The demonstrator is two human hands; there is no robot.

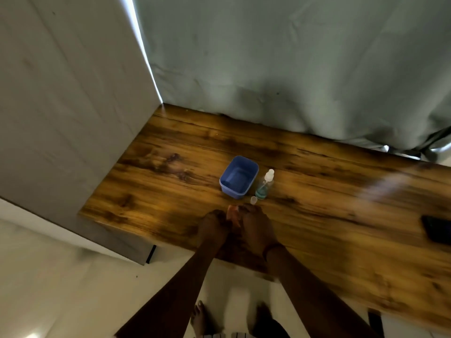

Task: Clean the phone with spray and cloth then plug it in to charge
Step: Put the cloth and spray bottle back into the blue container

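Observation:
My left hand [213, 225] and my right hand [253, 225] are together over the near part of the wooden table [317, 215], both gripping a small pinkish-orange cloth [231, 213] bunched between them. Just beyond the hands stands a clear spray bottle [264, 185] with blue liquid and a white nozzle. Its small clear cap [253, 200] sits on the table beside it. A dark phone [436, 229] lies flat at the far right of the table, cut off by the frame edge.
An open blue plastic tub [239, 177] stands left of the bottle. A grey-green curtain [292, 69] hangs behind the table and a white wall [61, 93] closes the left side. My bare feet stand on the pale floor [61, 289] below the table edge.

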